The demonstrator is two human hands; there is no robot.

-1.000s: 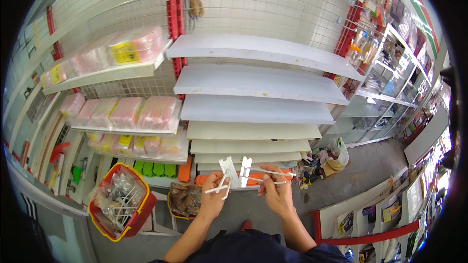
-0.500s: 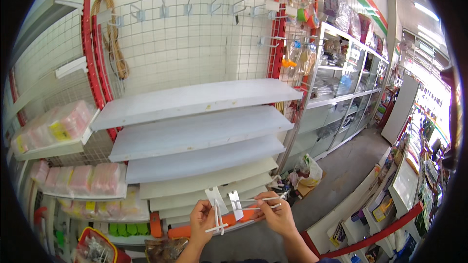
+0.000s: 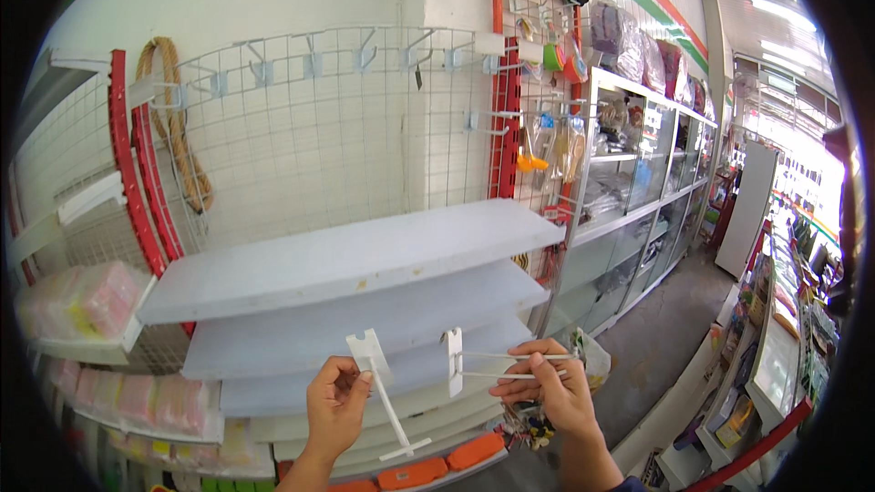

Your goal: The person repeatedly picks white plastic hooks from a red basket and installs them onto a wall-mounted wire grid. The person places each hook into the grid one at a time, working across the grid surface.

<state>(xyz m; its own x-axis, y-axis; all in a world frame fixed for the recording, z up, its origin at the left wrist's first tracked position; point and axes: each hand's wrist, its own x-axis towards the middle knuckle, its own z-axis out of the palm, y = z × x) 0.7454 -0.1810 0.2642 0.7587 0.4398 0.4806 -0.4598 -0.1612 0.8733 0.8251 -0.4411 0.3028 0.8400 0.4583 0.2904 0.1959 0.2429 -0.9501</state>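
My left hand [image 3: 335, 408] is closed on a white display hook [image 3: 390, 412], thumb and fingers pinching it close to its flat notched plate. The hook's rod slants down to a short crossbar at its end. To the right, my right hand [image 3: 558, 390] grips another white display hook [image 3: 455, 364] by its two thin prongs. Its narrow plate stands upright, facing the first hook across a small gap. Both hooks are held up in front of the stacked white shelves [image 3: 351, 269]. The two hands are apart.
Behind the shelves rises a wire grid panel [image 3: 301, 141] with several hooks along its top. A coiled rope [image 3: 191, 173] hangs at its left. Pink-white packs [image 3: 87, 296] fill the left shelves. Orange cases [image 3: 415, 472] lie low in front; a glass cabinet [image 3: 606, 232] stands right.
The hands have moved apart and slightly up in view, separating the two hooks. The view has tilted upward, so the shelves and grid sit lower.
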